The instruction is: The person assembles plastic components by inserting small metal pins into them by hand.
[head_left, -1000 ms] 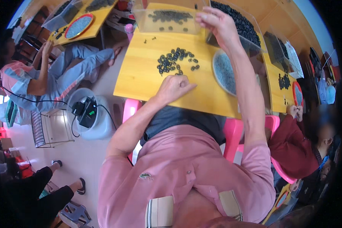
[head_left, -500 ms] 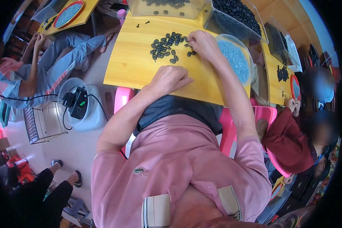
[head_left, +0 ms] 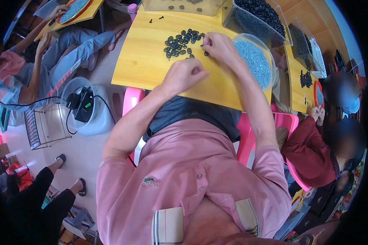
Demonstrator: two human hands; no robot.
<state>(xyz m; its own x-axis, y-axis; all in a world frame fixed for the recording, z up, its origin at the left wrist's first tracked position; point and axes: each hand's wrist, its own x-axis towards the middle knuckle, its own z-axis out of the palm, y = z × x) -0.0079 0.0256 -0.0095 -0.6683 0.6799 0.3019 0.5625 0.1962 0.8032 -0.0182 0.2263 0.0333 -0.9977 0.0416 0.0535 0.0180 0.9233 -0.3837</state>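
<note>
Small black oval pieces (head_left: 178,44) lie in a loose pile on the yellow table (head_left: 143,61). At the pile's right edge is my right hand (head_left: 221,47), its thumb and fingertips pinched together. A black piece shows just under those fingertips; whether it is gripped or lying on the wood is unclear. My left hand (head_left: 184,74) is curled closed near the table's front edge, just below the pile, and its fingers hide whatever they may hold. To the right of my right hand, a clear round tray (head_left: 270,81) contains many small blue-grey pieces (head_left: 253,61).
Clear bins with black pieces stand at the table's back: a shallow one (head_left: 180,11) and a fuller one (head_left: 290,38). Two small black screw-like parts (head_left: 156,19) lie back left. Co-workers sit at tables on both sides. A bucket with black adapters (head_left: 71,118) stands left.
My left hand has risen slightly toward the pile, its fingers curling more. My right hand stays at the pile's edge. At the upper left, a co-worker's hand has reached to a red-rimmed tray.
</note>
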